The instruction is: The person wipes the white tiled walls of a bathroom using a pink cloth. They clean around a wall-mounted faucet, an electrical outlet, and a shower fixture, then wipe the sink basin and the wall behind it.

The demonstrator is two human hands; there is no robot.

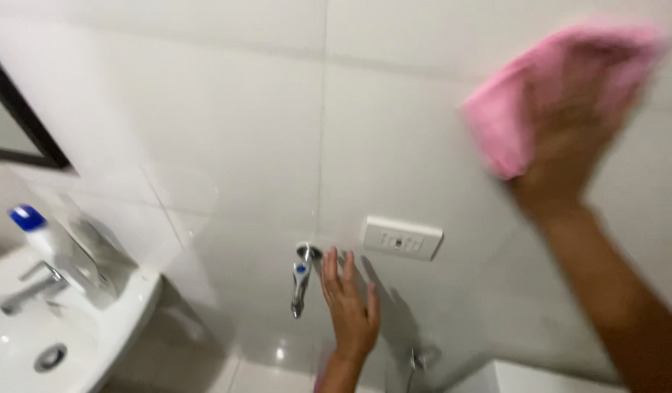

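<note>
My right hand [569, 138] presses a pink cloth [507, 120] flat against the white tiled wall [227, 124] at the upper right; the hand and cloth are blurred. My left hand [349, 309] is lower down, fingers spread, palm resting on the wall just right of a chrome wall tap with a blue dot [300, 284]. It holds nothing. A white wall socket plate [401, 238] sits just above and to the right of that hand.
A white washbasin [125, 320] with a chrome faucet [30, 287] and drain is at the lower left. A white bottle with a blue cap [49, 240] stands on it. A dark mirror frame [27, 127] hangs above. A chrome valve [420, 358] is low on the wall.
</note>
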